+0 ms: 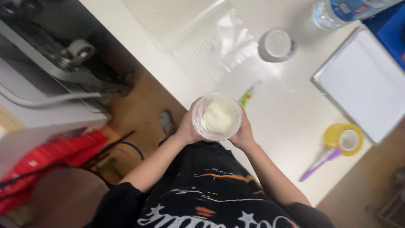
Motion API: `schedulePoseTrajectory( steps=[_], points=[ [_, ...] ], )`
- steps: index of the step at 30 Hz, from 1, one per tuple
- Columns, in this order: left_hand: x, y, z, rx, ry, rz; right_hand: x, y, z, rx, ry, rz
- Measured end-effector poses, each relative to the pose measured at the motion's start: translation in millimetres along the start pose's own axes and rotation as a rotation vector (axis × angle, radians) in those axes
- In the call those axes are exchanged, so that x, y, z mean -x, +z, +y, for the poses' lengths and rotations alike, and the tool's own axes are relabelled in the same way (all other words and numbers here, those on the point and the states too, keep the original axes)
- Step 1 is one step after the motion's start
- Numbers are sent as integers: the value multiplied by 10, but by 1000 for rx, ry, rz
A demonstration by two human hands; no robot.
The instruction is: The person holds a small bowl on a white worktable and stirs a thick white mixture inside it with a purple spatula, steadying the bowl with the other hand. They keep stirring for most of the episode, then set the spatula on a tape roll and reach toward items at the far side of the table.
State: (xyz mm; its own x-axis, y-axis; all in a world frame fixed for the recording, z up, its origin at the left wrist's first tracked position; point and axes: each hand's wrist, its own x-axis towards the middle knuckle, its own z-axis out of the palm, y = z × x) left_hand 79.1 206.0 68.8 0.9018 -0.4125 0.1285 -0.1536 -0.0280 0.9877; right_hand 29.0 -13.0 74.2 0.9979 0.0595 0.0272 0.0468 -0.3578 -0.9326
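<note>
Squarely between both hands, a clear cup [217, 117] of pale cream stood upright at the near edge of the white worktop [291, 114], the left hand [187, 128] and right hand [243, 134] each closed around its sides, equally near.

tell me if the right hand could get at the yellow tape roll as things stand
Probably not straight away. The right hand is wrapped around the clear cup, which the left hand also grips. The yellow tape roll lies on the white table to its right, and nothing sits between them.
</note>
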Motion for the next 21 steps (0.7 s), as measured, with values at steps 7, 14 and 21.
schedulePoseTrajectory(
  steps=[7, 14, 21],
  points=[
    [-330, -914, -512, -81, 105, 0, -656, 984, -66, -9, 144, 86],
    [-1267, -1654, -825, -77, -58, 192, -845, 1138, 96, -106, 297, 256],
    [-2627, -2534, -1017, -227, -133, 538, -1318, 938, 464, -529, 445, 487]
  ],
)
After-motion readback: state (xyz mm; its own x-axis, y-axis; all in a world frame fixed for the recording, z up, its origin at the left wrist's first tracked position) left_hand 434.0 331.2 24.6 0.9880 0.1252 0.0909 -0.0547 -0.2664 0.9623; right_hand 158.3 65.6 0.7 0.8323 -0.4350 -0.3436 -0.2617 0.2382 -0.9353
